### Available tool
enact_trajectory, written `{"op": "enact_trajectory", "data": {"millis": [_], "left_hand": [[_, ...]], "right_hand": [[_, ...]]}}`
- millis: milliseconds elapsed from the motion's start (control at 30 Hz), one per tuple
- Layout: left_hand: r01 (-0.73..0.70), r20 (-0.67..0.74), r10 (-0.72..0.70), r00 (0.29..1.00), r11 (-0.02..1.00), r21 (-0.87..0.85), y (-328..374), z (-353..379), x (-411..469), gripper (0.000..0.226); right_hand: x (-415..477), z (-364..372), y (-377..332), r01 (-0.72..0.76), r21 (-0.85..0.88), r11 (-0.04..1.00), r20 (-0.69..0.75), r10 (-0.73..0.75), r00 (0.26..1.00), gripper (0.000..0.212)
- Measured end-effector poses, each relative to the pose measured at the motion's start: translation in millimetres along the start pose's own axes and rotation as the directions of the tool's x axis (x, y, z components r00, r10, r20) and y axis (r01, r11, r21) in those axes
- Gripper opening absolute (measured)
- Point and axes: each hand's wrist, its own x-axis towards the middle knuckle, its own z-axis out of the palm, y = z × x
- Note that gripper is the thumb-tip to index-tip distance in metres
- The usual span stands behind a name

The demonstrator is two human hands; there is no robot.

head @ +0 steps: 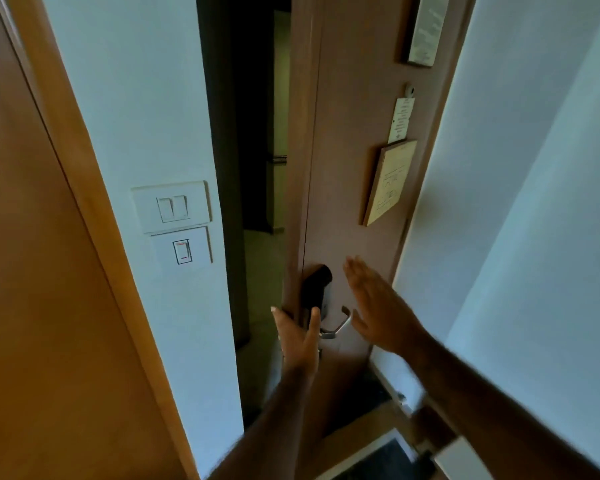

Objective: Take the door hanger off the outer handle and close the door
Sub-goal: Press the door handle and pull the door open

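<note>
The brown door point(347, 188) stands partly open, its free edge toward me and a dark gap to its left. A black lock body point(317, 287) and a silver inner lever handle point(336, 325) sit low on the door. My left hand point(300, 337) is at the door's edge beside the lock, fingers spread around the edge. My right hand point(378, 306) is flat and open, just right of the lever, near the door face. The outer handle and any door hanger are hidden behind the door.
A white wall section point(146, 116) with two switch plates point(172, 206) stands left of the gap. Framed notices point(390, 181) hang on the door. A white wall point(534, 202) is on the right. The corridor point(257, 133) beyond is dark.
</note>
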Motion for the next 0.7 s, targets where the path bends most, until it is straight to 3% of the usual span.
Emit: {"op": "enact_trajectory", "data": {"millis": [133,267,500,700], "left_hand": [[-0.027,-0.059,0.033,0.998,0.995,0.096,-4,22,-32,0.114],[-0.011,-0.030,0.016,0.999,0.985,0.172,-2,37,-56,0.120],[-0.058,0.086,0.029,0.996,0.933,0.356,-14,63,-98,0.112],[-0.294,0.275,0.172,0.946,0.813,0.503,-49,69,-115,0.107]], "right_hand": [[-1,-69,-9,0.068,-0.250,0.966,-0.169,-0.112,0.979,0.087],[10,-113,-31,0.112,-0.428,0.897,-0.224,-0.225,0.948,0.082],[32,-136,-43,0.167,-0.667,0.726,-0.141,-0.344,0.928,0.084],[5,-126,6,0.131,-0.785,0.605,-0.066,-0.292,0.954,0.086]]}}
